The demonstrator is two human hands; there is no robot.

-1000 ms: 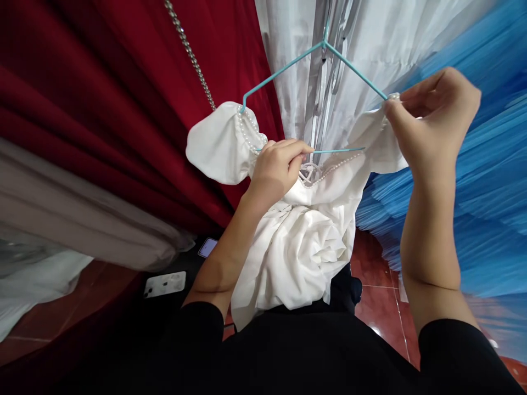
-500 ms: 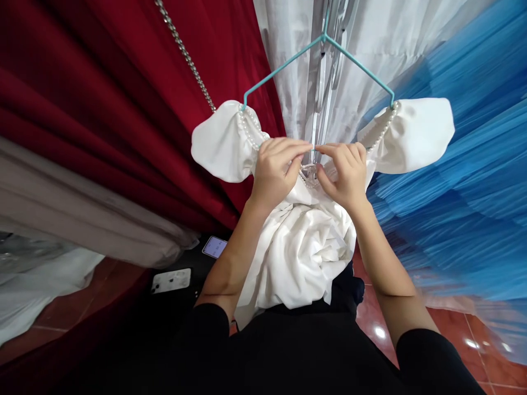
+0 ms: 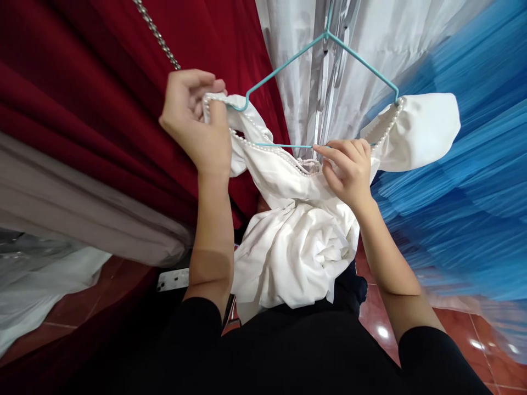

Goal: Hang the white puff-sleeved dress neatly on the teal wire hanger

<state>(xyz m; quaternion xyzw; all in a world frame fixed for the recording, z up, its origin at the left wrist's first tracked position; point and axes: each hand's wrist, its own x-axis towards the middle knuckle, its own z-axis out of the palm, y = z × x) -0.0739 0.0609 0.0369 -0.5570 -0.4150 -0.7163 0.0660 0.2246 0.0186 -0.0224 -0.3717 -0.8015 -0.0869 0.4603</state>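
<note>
A white dress [image 3: 288,181] with pearl-beaded edges hangs on a thin teal wire hanger [image 3: 288,61], its long skirt bunched below. My left hand [image 3: 197,118] is closed on the beaded edge of the left puff sleeve, close to the hanger's left shoulder hook. With thumb and index finger my right hand [image 3: 348,167] pinches the hanger's lower bar near its middle, above the beaded neckline. The right puff sleeve [image 3: 430,131] hangs from the hanger's right end, untouched.
Dark red fabric [image 3: 144,131] and a beaded strand [image 3: 158,35] hang at the left. Layered blue tulle [image 3: 461,219] fills the right side. White cloth and a metal pole stand behind the hanger. A white phone [image 3: 173,278] lies low on the left, beside the red tiled floor [image 3: 382,312].
My left hand has moved left from the middle of the hanger bar to the left sleeve and taken hold of its beaded edge. My right hand stays near the bar's middle.
</note>
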